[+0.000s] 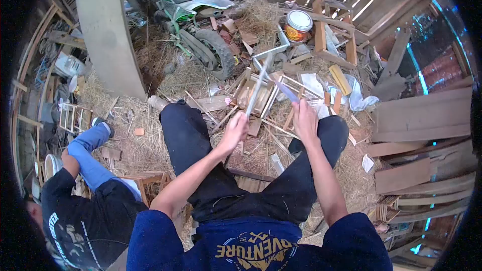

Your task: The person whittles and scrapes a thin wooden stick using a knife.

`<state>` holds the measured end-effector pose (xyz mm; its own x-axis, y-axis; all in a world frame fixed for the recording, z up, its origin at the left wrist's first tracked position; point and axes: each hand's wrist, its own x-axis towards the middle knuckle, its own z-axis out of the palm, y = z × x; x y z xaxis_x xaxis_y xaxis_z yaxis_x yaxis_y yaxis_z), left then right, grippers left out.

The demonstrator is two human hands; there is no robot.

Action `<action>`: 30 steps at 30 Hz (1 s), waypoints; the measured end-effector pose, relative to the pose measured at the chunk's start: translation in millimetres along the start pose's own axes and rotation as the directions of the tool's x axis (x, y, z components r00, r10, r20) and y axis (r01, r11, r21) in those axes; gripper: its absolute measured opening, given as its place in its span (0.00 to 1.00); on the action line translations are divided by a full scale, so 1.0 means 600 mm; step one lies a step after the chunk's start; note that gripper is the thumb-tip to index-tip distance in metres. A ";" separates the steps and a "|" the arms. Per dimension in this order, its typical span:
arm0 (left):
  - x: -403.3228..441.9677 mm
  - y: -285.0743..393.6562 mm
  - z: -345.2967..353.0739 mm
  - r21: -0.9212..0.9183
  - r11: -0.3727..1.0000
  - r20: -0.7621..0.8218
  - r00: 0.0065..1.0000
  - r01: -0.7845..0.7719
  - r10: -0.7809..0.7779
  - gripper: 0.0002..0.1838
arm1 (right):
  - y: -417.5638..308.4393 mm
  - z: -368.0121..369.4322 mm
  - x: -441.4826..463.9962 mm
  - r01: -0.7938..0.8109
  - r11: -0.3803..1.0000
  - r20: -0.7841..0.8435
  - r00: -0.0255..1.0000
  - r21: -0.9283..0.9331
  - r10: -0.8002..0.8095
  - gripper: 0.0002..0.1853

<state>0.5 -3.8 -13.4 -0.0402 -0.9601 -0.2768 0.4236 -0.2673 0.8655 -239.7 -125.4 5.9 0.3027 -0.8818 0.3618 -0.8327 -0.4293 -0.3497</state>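
My left hand (235, 129) is closed round the lower end of a thin pale wooden stick (257, 90), which slants up and away from me. My right hand (305, 119) grips a knife, its handle hidden in the fingers. The knife blade (286, 90) points up and to the left, toward the stick; whether the two touch I cannot tell. Both hands are above the space between my knees. Below and beyond them on the ground lies a small wooden slatted frame (256, 95) among loose sticks.
Straw and wood scraps cover the ground. Ahead stand a green dirt bike (201, 35), a paint bucket (298, 24) and a wooden crate frame (334, 35). Another person (90, 211) sits close on my left. Planks (422, 120) lean at the right; a tall board (105, 30) rises front left.
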 end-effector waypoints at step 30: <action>0.049 -0.027 0.018 0.167 0.985 0.063 0.997 0.039 -0.050 0.12 | -0.074 0.002 -0.015 0.210 0.916 0.347 0.877 0.343 -0.331 0.19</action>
<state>-17.2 -28.3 -30.9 -0.1179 -0.9488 -0.2929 0.2646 -0.3143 0.9117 -205.0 -98.8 16.9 0.7022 -0.6994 0.1332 -0.5401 -0.6451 -0.5405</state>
